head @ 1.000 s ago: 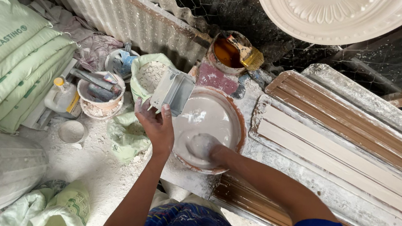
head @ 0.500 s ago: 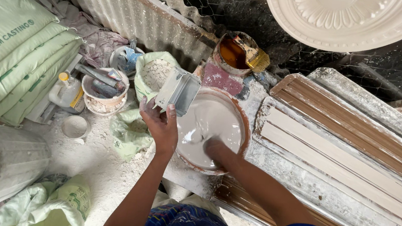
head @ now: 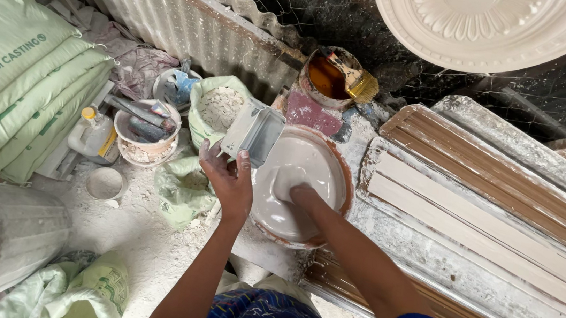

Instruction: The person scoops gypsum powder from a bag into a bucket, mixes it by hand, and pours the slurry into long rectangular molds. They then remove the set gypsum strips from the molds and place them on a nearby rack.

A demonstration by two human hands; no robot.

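Left hand [head: 229,187] grasping a small rectangular metal container [head: 254,133], tilted over the near-left rim of a round basin [head: 344,179] of white slurry at centre, while the right hand [head: 293,192], coated white, is immersed in the mix, its grip indiscernible.

My right hand [head: 291,193] sits in smooth, glossy wet plaster filling the basin [head: 341,179], coated to the wrist. My left hand [head: 228,181] holds a dull grey metal scoop [head: 253,133]. The floor [head: 142,235] is rough, powder-dusted. The sacks [head: 17,89] are woven plastic, matt. The fence [head: 193,16] is corrugated metal.
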